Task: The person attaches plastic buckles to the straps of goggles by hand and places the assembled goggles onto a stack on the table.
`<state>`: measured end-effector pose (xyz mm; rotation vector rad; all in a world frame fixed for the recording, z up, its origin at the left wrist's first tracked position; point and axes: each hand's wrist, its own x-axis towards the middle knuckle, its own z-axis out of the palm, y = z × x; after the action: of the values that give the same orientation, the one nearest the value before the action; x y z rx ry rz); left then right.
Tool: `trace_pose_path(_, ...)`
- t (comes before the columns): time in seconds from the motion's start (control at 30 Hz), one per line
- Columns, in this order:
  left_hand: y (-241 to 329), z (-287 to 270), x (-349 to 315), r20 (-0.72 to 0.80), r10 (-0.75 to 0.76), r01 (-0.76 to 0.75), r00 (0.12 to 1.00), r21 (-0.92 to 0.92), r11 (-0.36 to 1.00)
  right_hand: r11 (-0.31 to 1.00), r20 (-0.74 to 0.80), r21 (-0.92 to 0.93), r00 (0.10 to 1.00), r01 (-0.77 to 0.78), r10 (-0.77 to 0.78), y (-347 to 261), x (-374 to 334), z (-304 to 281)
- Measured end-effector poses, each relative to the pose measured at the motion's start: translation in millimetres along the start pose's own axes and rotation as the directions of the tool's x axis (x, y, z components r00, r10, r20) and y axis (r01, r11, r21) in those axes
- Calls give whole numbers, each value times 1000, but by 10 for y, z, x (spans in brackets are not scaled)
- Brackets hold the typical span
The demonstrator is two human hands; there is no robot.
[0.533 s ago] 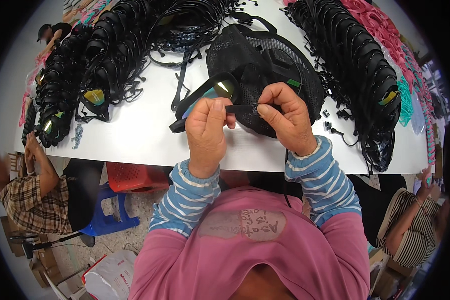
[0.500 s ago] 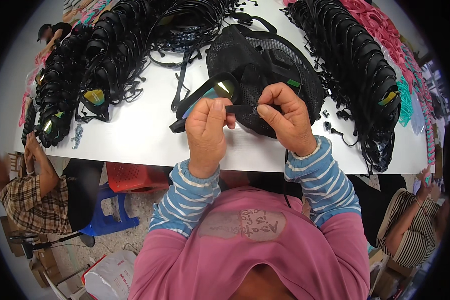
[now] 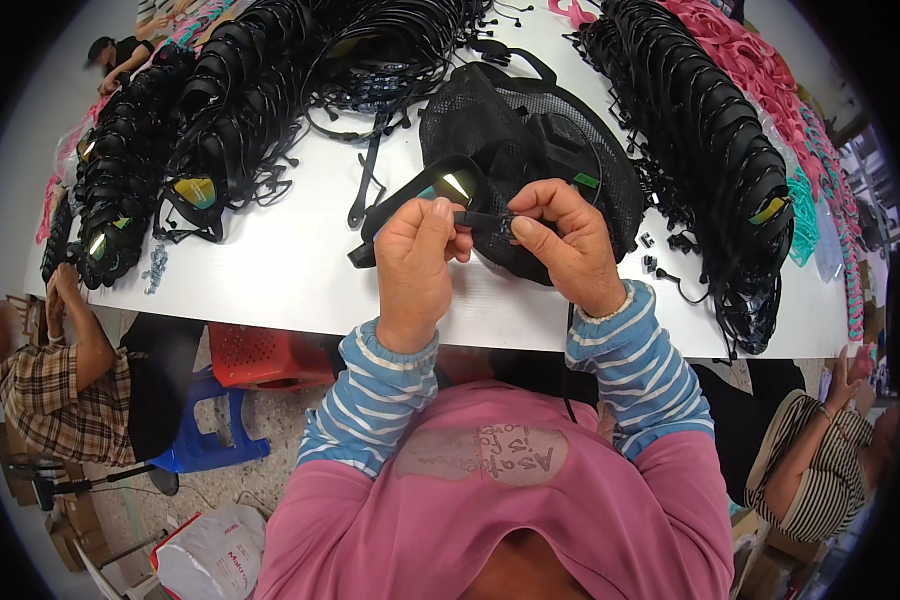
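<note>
In front of my chest both hands are raised at the table's near edge. A black strap (image 3: 482, 221) is stretched between them. My left hand (image 3: 413, 268) is closed on one part of it, thumb against the fingers. At the strap's other end my right hand (image 3: 573, 248) pinches with thumb and forefinger; a small dark piece there is too small to make out. Swim goggles (image 3: 454, 186) with black frame and shiny yellowish lens lie just beyond my left fingers, partly hidden by them. Behind lies a black mesh bag (image 3: 610, 150) with a green tag.
Long rows of black goggles (image 3: 685, 130) cover the right of the white table (image 3: 300, 280), and more rows (image 3: 130, 170) the left. Small clear clips (image 3: 156, 268) lie near the left rows. Pink straps (image 3: 720, 40) are heaped far right. People sit on both sides.
My right hand has dipped slightly, and its end of the strap with it. The whole view has shifted a little. Both hands keep hold of the strap.
</note>
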<state>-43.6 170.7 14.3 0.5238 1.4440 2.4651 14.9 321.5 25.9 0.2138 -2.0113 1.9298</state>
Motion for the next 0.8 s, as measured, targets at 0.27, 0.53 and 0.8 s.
trace_pose_path(0.27,130,-73,-53,0,-54,53,999,-131,990,1000,7,1,1000,-24,24,-13,-18,31)
trace_pose_path(0.53,193,30,-238,-52,-43,35,998,-139,990,998,18,36,999,-47,46,-68,-47,52)
trace_pose_path(0.8,84,174,-309,-10,-77,76,997,-62,995,999,31,0,999,-32,32,-153,-109,23)
